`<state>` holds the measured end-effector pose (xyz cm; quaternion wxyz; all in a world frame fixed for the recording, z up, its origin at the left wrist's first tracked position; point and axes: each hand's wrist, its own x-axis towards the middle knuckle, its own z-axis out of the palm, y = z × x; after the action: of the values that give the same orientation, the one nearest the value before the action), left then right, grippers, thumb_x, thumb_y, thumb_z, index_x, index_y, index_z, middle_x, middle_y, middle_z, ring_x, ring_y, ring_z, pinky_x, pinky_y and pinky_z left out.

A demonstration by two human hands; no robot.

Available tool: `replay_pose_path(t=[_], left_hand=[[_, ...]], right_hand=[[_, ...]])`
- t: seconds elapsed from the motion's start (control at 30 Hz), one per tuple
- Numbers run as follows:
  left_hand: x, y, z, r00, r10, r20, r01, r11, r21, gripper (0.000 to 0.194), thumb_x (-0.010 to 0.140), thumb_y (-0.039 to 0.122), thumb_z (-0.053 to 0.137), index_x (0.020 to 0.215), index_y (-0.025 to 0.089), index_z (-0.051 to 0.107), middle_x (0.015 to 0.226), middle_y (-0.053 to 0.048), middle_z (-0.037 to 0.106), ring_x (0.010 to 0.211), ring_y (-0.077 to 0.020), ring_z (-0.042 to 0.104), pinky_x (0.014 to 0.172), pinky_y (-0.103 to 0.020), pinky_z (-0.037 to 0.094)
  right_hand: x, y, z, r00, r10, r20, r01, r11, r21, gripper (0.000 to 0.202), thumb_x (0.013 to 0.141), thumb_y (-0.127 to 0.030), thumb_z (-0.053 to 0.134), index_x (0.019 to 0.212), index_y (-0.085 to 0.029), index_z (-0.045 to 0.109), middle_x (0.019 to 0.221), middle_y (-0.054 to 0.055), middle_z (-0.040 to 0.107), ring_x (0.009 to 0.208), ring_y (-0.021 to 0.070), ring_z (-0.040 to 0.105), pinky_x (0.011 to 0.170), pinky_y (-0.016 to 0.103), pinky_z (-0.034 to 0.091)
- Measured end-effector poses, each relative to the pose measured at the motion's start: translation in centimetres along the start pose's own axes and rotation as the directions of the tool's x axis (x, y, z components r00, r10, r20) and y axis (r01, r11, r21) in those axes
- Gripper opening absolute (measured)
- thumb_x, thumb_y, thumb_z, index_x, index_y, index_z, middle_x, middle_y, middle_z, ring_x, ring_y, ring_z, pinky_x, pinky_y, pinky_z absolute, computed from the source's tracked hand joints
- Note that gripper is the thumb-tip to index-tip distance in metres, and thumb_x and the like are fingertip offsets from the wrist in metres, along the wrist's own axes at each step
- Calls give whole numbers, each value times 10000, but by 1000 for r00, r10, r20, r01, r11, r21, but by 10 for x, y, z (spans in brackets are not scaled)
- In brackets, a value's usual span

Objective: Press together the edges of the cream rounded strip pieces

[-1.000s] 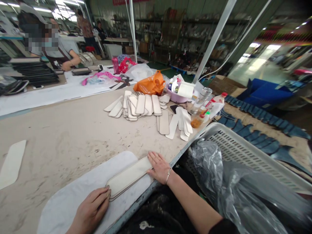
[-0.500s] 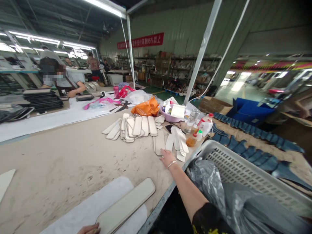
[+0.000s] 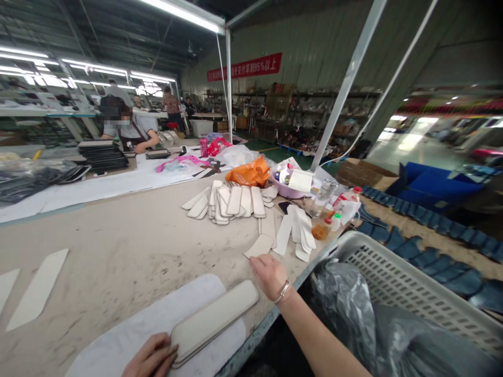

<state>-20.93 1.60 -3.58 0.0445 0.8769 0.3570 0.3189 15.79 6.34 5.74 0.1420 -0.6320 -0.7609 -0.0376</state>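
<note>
Cream strip (image 3: 260, 245) pinched, right hand (image 3: 271, 275) palm-down

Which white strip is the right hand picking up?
The loose strip pinched by the right hand, its near end lifted, apart from the fanned pile behind.

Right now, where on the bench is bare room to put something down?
Bare top lies between the white mat, the flat strips at left and the strip pile. It is crowded near the right hand: loose strips, bottles and basket.
</note>
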Motion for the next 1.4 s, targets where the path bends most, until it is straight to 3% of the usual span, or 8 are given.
replay_pose_path(t=[0.17,0.37,0.53,0.63,0.8,1.0,1.2,1.4], left_hand=[[6,17,-8,988,-106,114,116,989,-88,200,868,275,500,941,210,675,967,-81,629,906,-177,621,798,-266,549],[19,27,-26,933,-196,303,282,920,-274,352,922,297,323,995,194,651,1076,-89,588,973,-198,584,826,-272,523],[14,23,-23,932,-253,258,320,910,-264,275,901,299,400,975,207,649,1024,-65,587,950,-173,584,844,-242,500],[11,21,-19,933,-252,256,315,915,-250,260,904,253,396,995,211,636,1042,-66,573,974,-162,569,868,-247,483],[14,26,-17,926,-276,258,333,918,-215,178,837,296,544,964,187,606,1010,-80,553,954,-177,553,837,-273,487],[17,31,-20,906,-328,269,387,898,-209,183,823,307,554,962,188,567,1020,-72,541,972,-179,533,856,-291,465],[11,30,-16,855,-449,261,501,846,-185,317,788,336,593,1042,174,495,911,-57,545,727,-144,533,681,-276,493],[12,33,-19,935,-290,206,335,914,-231,393,790,295,594,1168,208,527,1130,-107,514,1018,-200,520,890,-323,456]], right_hand=[[-47,-111,14,927,-375,29,367,919,142,135,871,-182,418,897,-177,550,785,54,562,705,191,514,595,299,423],[-52,-185,36,937,-337,86,286,887,362,306,869,-467,409,914,-195,542,810,31,593,659,188,554,512,292,448],[-36,-143,31,962,-265,69,207,870,447,365,869,-472,427,1081,-201,549,1023,69,605,955,195,544,817,307,461],[-24,-89,35,959,-261,110,204,907,369,638,779,-517,563,1301,-183,415,1364,124,399,1270,277,296,1051,430,261],[-11,-26,52,816,-427,390,292,886,361,1005,600,-688,617,1405,-218,242,1448,105,280,1343,335,108,1074,556,68],[-13,-24,57,833,-435,343,321,884,341,930,566,-714,629,1335,-253,387,1289,115,452,1229,302,335,1073,547,72],[-25,-25,59,889,-340,307,239,916,323,896,556,-649,687,1297,-205,449,1244,139,459,1171,304,382,1072,511,157],[-37,-23,76,914,-319,249,239,922,304,855,557,-596,707,1292,-232,464,1238,127,480,1141,313,419,1033,483,274]])
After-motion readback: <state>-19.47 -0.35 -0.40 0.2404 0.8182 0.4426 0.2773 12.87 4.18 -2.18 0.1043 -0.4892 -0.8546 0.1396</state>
